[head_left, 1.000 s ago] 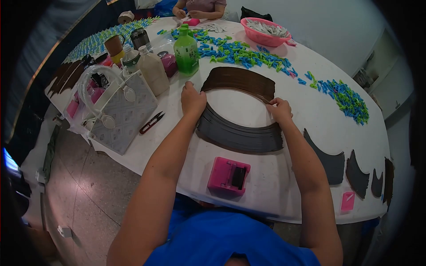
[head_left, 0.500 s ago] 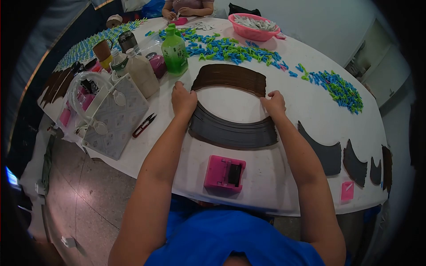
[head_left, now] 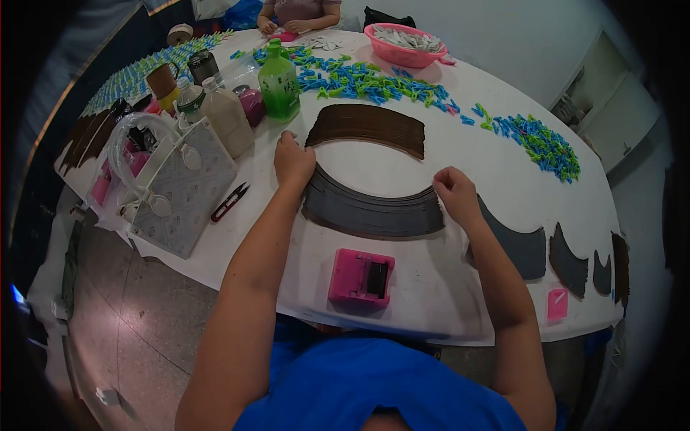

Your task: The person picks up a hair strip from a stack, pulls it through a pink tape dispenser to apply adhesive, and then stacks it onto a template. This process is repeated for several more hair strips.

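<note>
My left hand (head_left: 293, 159) presses flat on the fanned arc of dark grey sheets (head_left: 370, 212); my right hand (head_left: 456, 195) curls at its other end, grip unclear.

even, soft indoor light on the white table (head_left: 402, 165); strong fisheye bending, dark vignetted corners, edges slightly blurred.

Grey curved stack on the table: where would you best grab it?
Probably at both ends, one hand from each side, where the left hand and right hand rest. The grey stack is a long, flat fan of thin sheets; a middle grip would likely spill it.
</note>
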Tool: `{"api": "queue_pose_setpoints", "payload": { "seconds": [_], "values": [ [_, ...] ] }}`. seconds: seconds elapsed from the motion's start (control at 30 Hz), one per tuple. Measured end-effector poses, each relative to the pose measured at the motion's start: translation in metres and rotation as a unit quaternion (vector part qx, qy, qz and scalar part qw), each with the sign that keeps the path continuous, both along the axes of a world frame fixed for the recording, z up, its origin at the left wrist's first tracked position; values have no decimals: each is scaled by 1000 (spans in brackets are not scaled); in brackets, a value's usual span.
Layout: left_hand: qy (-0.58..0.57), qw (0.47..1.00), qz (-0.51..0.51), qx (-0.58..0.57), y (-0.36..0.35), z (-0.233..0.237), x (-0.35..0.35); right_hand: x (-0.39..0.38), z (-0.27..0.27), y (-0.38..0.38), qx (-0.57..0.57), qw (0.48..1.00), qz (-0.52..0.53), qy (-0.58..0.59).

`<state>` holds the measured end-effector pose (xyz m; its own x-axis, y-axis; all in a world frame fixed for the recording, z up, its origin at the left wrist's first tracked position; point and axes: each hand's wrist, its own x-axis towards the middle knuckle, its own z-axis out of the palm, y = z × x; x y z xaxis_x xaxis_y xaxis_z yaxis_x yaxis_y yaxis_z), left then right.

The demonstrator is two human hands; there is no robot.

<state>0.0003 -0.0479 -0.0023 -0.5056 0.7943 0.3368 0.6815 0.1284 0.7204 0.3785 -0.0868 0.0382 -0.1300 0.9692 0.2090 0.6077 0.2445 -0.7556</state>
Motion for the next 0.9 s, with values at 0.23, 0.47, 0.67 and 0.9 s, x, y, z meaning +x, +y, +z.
{"api": "queue_pose_setpoints", "payload": {
  "seconds": [0.23,0.47,0.67,0.9],
  "values": [
    [-50,997,-38,32,0,-8,-13,-5,-9,-106,173,975,96,-101],
    [-161,976,-89,120,-35,-18,-44,-6,-27,-103,276,950,86,-117],
    [-71,993,-84,35,-137,-3,-32,-4,-28,-103,304,940,89,-129],
    [50,993,-98,49,-183,-2,-24,-4,-33,-102,327,932,95,-121]
  ]
}}
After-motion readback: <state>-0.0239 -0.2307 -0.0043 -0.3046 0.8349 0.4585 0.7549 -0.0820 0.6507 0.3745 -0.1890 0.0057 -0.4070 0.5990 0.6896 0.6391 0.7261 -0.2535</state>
